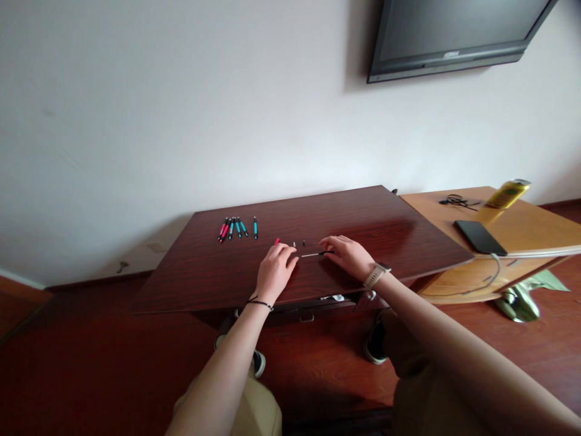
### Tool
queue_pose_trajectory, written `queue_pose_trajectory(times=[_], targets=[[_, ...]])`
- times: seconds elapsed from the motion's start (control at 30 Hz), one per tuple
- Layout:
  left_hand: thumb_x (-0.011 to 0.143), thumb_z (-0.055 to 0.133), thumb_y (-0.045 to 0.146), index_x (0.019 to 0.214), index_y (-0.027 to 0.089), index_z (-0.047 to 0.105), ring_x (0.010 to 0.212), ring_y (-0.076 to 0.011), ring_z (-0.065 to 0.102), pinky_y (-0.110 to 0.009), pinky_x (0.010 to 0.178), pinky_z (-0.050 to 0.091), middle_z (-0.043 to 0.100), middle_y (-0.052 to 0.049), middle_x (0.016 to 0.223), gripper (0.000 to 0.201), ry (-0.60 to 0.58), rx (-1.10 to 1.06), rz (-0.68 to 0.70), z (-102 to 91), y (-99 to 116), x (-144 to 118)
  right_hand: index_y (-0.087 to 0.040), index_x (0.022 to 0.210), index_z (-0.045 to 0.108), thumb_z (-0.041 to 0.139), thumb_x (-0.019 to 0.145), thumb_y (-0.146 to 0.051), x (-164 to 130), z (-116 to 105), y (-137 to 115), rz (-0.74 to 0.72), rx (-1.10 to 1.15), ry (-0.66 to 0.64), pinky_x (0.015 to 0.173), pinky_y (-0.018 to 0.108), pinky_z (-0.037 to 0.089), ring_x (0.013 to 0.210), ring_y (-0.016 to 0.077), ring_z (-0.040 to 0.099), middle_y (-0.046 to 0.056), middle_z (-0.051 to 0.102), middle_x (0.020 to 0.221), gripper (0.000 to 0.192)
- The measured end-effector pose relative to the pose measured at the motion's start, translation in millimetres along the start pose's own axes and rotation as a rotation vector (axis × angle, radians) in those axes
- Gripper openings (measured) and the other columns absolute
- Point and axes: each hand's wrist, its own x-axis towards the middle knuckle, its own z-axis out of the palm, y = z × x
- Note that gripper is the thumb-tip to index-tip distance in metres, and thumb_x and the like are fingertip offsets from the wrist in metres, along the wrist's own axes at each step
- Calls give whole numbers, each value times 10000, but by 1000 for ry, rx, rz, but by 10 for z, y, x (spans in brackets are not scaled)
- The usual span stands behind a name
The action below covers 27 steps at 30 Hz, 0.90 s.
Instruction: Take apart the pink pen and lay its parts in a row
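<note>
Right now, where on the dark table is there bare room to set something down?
Bare: the dark table right of the right hand, and its left front below the pens. Crowded: between the left hand and right hand, with small parts and a thin refill.

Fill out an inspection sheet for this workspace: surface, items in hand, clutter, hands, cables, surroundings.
Surface: dark glossy wooden table, against a white wall.
Items in hand: thin white refill between the hands; tiny dark parts and a red piece just beyond.
Clutter: row of pink and teal pens at the far left.
Hands: left hand resting flat on the table; right hand, watch on its wrist, fingertips at the refill's dark end.
Cables: one cable hanging off the lighter side desk; black cord lying on it.
Surroundings: phone, yellow can, wall television.
</note>
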Motion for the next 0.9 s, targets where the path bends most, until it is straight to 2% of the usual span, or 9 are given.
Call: queue_pose_trajectory(times=[0.33,0.53,0.7,0.9], targets=[[1028,648,237,1010,223,719,1039,-230,659,-403,972,569,700,-59,1040,74,-23,20,74,117,140,77,-268,1274,650,685,963,-150,103,185,-165,-76,16,-11,964,371,539,1075,239,677,49,752,1115,335],[1018,656,199,971,230,720,996,-219,659,-400,970,560,704,-45,1000,85,1,9,108,102,97,73,-266,1264,654,694,957,-142,102,194,-126,-95,15,4,950,389,544,1064,248,676,49,751,1104,334],[1014,660,195,954,228,722,998,-225,656,-386,933,549,719,-38,1002,93,7,14,89,-27,-54,-16,-266,1260,664,669,974,-181,-5,52,81,-52,-13,16,928,386,546,1027,249,680,53,751,1084,299],[1039,623,229,965,234,730,973,-220,647,-369,919,533,724,-45,1005,130,14,43,64,-185,-237,-177,-255,1210,686,662,966,-236,-177,-214,531,57,-81,63,936,403,550,1032,264,697,69,762,1119,245]])
